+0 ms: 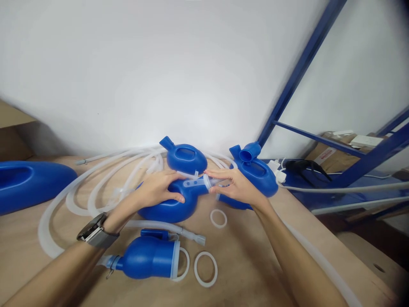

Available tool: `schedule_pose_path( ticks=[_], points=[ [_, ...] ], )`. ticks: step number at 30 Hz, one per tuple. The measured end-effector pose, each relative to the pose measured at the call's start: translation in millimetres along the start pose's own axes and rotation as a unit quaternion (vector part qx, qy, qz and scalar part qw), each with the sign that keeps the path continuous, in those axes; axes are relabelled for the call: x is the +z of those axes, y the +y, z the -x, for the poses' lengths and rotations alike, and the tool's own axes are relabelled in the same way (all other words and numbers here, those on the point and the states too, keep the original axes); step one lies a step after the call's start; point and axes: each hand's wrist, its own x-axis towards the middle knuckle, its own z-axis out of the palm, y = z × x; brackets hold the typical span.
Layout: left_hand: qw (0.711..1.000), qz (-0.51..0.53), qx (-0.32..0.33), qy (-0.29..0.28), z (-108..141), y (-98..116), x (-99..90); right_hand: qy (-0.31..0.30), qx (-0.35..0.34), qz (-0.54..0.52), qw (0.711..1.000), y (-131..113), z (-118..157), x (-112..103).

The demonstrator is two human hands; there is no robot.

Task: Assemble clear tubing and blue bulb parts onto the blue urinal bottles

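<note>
A blue plastic handled bottle [169, 211] lies on its side on the desk [249, 260], with its neck pointing right, and serves as the landmark here. Its body is held under the left hand [159, 187], the palm curved over the top and the thumb laid along the near side. At its neck, the rim of a translucent cap [207, 182] is gripped between the thumb and fingers of the right hand [236, 185]. A translucent perforated strap [193, 183] lies along the neck; whether it is also pinched by the left fingertips cannot be told.

The step in hand is judged to be the fitting or adjusting of the cap on the neck. For the next move, a steady body and even pressure around the rim seem to be called for, with the strap left untwisted; how fully the cap is seated cannot be made out.

Just behind the landmark bottle, a smaller-looking blue bottle [188, 167] is placed. To its left, translucent tubing [47, 226] is coiled; in front of it, a blue funnel-shaped adapter [148, 259] and a white sealing ring [206, 285] are laid.
</note>
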Motion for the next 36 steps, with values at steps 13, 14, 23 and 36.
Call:
schedule_pose_path(
  ticks=[13,14,23,36],
  points=[
    [0.998,-0.047,-0.039,-0.020,-1,2,1.2,0.024,0.061,-0.006,0.998,-16,-4,7],
    [0.998,-0.048,-0.041,-0.019,-1,2,1.1,0.022,0.066,-0.009,0.998,-16,-5,7],
    [0.998,-0.041,-0.047,-0.022,1,3,-0.8,-0.118,0.073,-0.062,0.988,-2,-12,-22],
    [0.999,-0.026,-0.033,-0.010,-2,2,1.1,-0.062,0.061,-0.096,0.991,4,-7,-13]
  ],
)
